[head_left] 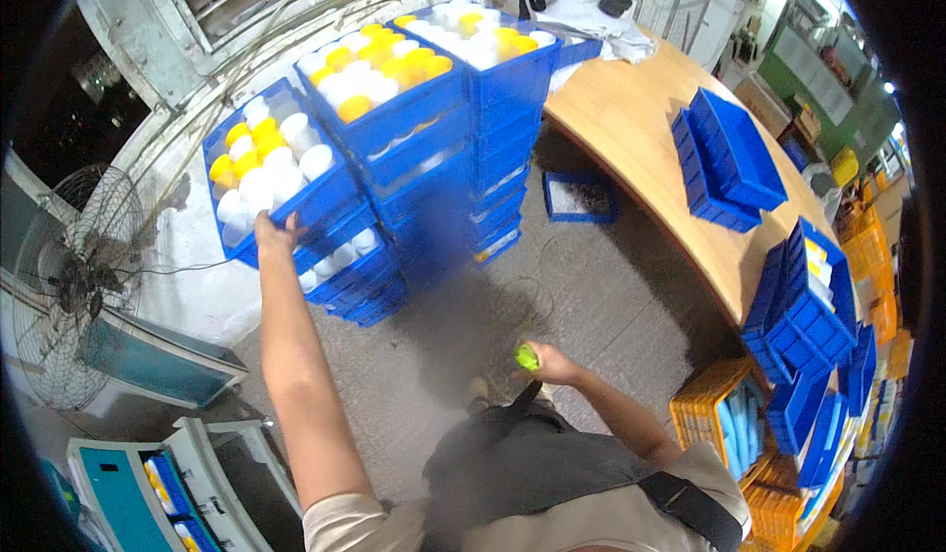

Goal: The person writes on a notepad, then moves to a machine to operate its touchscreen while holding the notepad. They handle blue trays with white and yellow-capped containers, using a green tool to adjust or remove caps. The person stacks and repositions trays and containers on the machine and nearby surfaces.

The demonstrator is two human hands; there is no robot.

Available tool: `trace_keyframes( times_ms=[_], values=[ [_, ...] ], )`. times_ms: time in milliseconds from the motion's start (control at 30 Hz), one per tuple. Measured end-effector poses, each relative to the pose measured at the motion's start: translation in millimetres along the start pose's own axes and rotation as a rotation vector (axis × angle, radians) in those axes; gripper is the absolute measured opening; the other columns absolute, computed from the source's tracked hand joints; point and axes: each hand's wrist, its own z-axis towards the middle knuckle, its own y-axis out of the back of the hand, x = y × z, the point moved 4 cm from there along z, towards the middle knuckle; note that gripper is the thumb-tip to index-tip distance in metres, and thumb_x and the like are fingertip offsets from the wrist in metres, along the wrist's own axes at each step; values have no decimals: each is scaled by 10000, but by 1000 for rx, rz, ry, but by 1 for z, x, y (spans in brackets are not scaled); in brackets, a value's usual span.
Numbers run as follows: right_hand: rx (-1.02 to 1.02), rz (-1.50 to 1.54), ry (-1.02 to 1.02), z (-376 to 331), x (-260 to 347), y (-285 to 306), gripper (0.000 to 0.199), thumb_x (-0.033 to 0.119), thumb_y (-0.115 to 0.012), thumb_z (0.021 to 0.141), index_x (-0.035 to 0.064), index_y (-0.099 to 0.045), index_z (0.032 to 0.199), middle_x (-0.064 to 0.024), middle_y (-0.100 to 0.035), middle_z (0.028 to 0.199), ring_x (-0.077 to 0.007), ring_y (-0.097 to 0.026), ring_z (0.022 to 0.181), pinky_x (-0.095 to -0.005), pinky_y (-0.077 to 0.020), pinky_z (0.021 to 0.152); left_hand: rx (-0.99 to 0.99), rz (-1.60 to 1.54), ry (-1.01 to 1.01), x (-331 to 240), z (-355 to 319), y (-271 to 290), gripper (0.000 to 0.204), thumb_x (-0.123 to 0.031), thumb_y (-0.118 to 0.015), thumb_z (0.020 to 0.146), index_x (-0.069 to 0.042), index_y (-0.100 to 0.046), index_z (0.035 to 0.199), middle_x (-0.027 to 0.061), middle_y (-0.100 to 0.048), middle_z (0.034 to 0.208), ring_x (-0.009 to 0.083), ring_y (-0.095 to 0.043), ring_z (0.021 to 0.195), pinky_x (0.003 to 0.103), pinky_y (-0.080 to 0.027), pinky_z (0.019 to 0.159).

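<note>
My left arm reaches forward, and my left hand (277, 234) grips the near edge of a blue plastic bin (291, 219). White and yellow cup-shaped pieces (258, 189) fill that bin, which tops a stack at the left and sits slightly askew on it. Lower down, near my waist, my right hand (555, 363) is closed around a small bright green object (527, 357); its kind cannot be made out. Beside the gripped bin rises a taller stack of blue bins (419, 118), its top one also full of white and yellow pieces.
A third bin stack (507, 84) stands farther back. To the right curves a wooden table (631, 108) bearing blue bins (734, 148). A shallow blue tray (579, 215) lies on the floor. A wire fan (79, 286) stands left; an orange crate (705, 404) is low right.
</note>
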Motion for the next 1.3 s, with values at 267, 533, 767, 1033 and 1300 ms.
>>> trace_keyframes(
  times_ms=[267, 533, 767, 1033, 1300],
  values=[
    [279, 151, 66, 56, -56, 78, 419, 286, -866, 815, 68, -594, 1048, -86, -676, 978, -199, -655, 859, -351, -524, 784, 76, -308, -256, 113, -102, 146, 203, -181, -593, 895, -51, -617, 1049, 32, -677, 1013, 210, -659, 930, 370, -574, 841],
    [445, -469, 92, 129, -72, 147, 777, 409, -832, 814, 10, -453, 1363, -190, -631, 1213, -278, -647, 1016, -406, -518, 873, -519, -33, -160, 273, -408, 325, 509, -100, -596, 819, 27, -560, 1310, 131, -644, 1259, 286, -628, 1162, 427, -489, 1024],
    [1090, -555, 123, 66, 5, 21, 504, 321, -651, 959, -19, -463, 1279, -177, -665, 1106, -277, -666, 921, -400, -553, 833, -1240, 965, 212, 406, -501, 353, 527, -278, -677, 728, 98, -631, 1096, 332, -702, 973, 481, -685, 983, 495, -521, 887],
    [1247, -938, 630, -79, 57, -60, 430, 375, -523, 1030, -8, -467, 1218, -194, -659, 742, -316, -680, 694, -454, -507, 574, -1243, 898, 376, 449, -577, 340, 815, -298, -650, 833, 143, -350, 1449, 371, -660, 1100, 498, -646, 1069, 503, -497, 973],
    [955, -1010, 769, -112, 83, -85, 424, 405, -578, 979, 50, -516, 1202, -200, -704, 793, -393, -702, 714, -508, -540, 623, -1245, 761, 257, 464, -625, 401, 855, -292, -678, 813, 102, -334, 1490, 358, -679, 1043, 486, -665, 1033, 500, -510, 940]
  ],
)
